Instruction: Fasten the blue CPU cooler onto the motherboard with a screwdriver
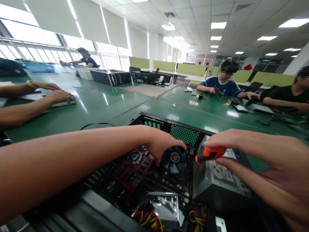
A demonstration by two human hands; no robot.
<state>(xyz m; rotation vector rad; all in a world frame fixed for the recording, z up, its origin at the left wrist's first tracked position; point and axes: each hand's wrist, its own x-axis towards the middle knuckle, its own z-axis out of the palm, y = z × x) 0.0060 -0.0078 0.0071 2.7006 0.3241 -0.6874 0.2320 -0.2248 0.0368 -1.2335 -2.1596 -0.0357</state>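
Note:
An open black computer case lies in front of me. My left hand reaches into it, fingers wrapped round the edge of a round black CPU cooling fan; the far fingertips are hidden behind the fan. Left of the fan sits a red graphics card with its own small fan. My right hand pinches an orange and black screwdriver by its handle, above the grey power supply. The screwdriver's shaft cannot be made out. Red, yellow and black cables lie near a metal bracket.
A co-worker's hands rest on a part at the left of the green table. Another co-worker holds a tool across the table, with a third person at far right. Other computer cases stand further back.

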